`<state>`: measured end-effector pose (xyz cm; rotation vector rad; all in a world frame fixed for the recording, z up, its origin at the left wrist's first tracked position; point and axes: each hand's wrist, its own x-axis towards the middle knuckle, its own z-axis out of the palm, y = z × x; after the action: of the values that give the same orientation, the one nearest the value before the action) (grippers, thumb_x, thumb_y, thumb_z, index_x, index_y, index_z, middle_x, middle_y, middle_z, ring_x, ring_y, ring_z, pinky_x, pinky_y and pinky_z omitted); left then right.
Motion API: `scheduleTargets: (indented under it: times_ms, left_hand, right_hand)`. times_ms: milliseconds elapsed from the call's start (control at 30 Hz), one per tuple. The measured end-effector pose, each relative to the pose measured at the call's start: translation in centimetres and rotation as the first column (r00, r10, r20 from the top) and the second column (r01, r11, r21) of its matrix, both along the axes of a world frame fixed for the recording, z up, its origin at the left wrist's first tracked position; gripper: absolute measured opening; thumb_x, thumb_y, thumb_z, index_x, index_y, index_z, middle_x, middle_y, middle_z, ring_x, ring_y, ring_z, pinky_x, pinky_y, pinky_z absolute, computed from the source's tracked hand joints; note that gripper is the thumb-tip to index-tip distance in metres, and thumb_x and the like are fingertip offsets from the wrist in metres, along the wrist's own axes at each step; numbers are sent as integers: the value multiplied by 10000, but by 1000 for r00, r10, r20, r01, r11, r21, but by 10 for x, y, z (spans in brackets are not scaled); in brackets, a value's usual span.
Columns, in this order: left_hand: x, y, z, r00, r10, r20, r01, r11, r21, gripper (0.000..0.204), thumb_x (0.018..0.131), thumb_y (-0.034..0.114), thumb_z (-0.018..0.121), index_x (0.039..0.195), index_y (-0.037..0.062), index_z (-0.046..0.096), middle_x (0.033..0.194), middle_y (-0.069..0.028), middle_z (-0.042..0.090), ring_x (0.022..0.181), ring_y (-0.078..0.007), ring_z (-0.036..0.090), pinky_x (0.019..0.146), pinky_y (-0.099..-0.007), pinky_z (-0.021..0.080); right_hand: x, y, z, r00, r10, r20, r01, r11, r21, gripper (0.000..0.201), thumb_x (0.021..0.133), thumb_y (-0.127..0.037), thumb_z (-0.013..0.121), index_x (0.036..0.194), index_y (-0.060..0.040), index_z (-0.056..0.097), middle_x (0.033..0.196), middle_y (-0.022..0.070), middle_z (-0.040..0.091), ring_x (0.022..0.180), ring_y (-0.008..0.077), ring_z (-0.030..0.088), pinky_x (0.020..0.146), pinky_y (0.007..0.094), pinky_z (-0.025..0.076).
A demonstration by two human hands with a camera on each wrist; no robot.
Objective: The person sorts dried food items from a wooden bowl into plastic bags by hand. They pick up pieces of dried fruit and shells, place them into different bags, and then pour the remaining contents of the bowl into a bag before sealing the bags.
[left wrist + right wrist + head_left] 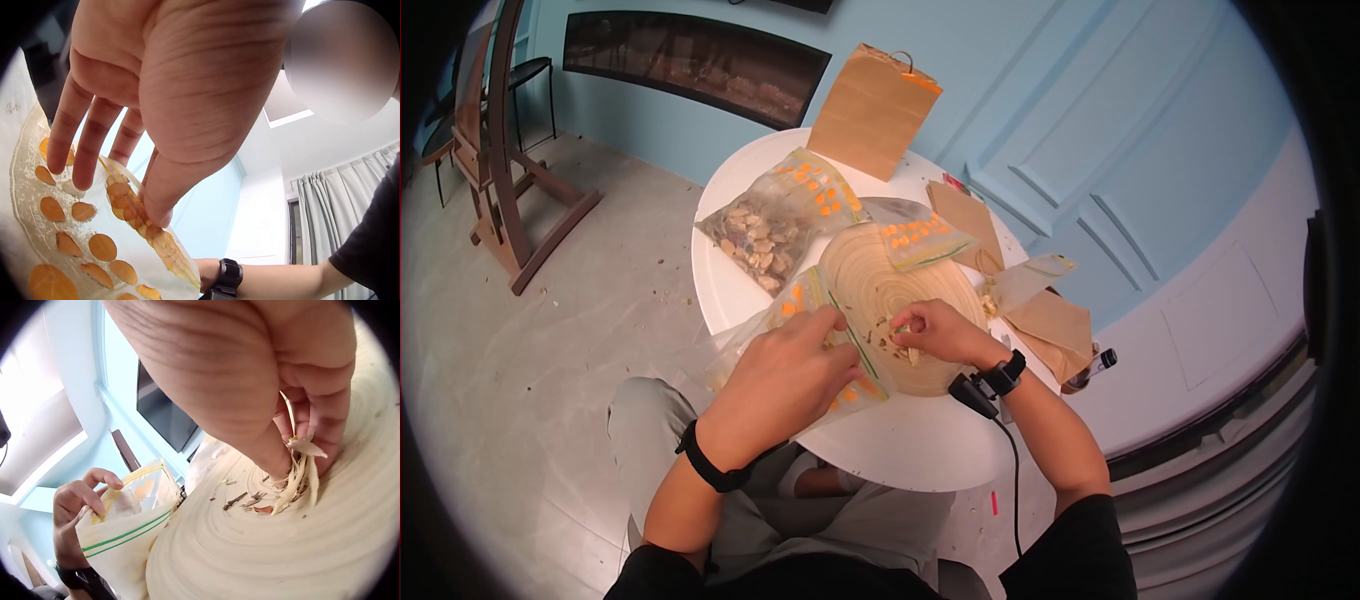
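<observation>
My left hand grips the edge of a clear zip bag printed with orange dots. Thumb and fingers lie on either side of its mouth, which gapes a little in the right wrist view. Over the round wooden board, my right hand pinches a small bunch of pale, dry plant strips between thumb and fingers, low against the surface. Brown crumbs and dry bits lie scattered on the wood beside these fingertips.
A large dotted bag of dried slices lies at the far left of the white table. Another dotted bag overlaps the board. A paper bag stands at the back; flat brown packets and a small clear bag lie right.
</observation>
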<state>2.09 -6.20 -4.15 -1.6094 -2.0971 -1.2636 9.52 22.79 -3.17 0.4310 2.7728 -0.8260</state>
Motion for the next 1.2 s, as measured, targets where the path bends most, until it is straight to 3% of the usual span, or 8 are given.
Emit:
scheduleTargets:
  times_ms: [100,200,500,700,900,1000,1100,1200]
  left_hand:
    - [-1,0,0,1000,-17,7,17,1000,4,139,872,212,750,891,76,726,1066,-117,629,858,-308,677,740,-409,551]
    - [-1,-1,0,1000,-20,11,20,1000,4,139,874,211,748,892,74,727,1070,-118,626,866,-310,676,747,-409,550]
    - [0,-1,-1,999,-23,28,23,1000,0,131,879,202,743,889,72,730,1081,-116,617,878,-307,674,751,-403,551]
    - [-1,2,-3,999,-31,29,31,999,5,122,871,195,752,894,76,737,1083,-115,605,884,-303,673,756,-403,553]
    - [1,5,-1,999,-40,37,40,999,1,118,861,185,762,910,80,741,1111,-107,580,874,-295,664,756,-406,549]
    - [2,5,-1,998,-34,46,35,999,-15,119,847,171,752,882,67,707,1082,-123,577,936,-311,656,736,-414,548]
    - [0,3,0,998,-49,51,48,999,3,120,847,169,753,884,66,705,1057,-122,567,923,-308,655,729,-415,547]
    - [-2,1,-1,1000,-16,13,16,1000,3,123,863,194,764,923,88,745,1094,-101,564,865,-283,661,752,-392,549]
  right_hand:
    - [1,6,-5,999,-37,1,37,996,-85,239,871,-134,792,1055,0,719,848,33,677,769,105,617,684,269,501]
    - [2,14,-17,993,-113,-32,100,956,-275,178,887,-75,769,1036,2,708,850,23,696,759,78,627,667,241,500]
    - [1,5,-4,985,-161,-65,135,944,-300,152,904,-69,762,1030,-6,705,859,-14,678,782,53,630,704,204,506]
    - [-3,-23,22,974,-219,-54,145,792,-593,202,912,-91,758,1079,-11,678,887,-13,691,784,37,625,669,192,478]
    - [-9,-67,31,996,-88,-7,66,795,-604,294,934,-157,740,1154,29,679,1003,38,693,874,71,636,712,222,492]
    - [-13,-73,16,998,-7,-61,-32,786,-618,269,984,-120,671,1233,-19,664,1097,23,724,909,45,648,707,191,476]
    - [-9,-78,33,999,12,-39,-33,800,-600,316,985,-131,667,1234,62,654,1159,102,705,1003,95,652,822,250,521]
    - [-9,-75,47,998,-58,-14,43,856,-515,301,999,-116,644,1253,44,644,1171,110,708,1083,135,662,906,285,544]
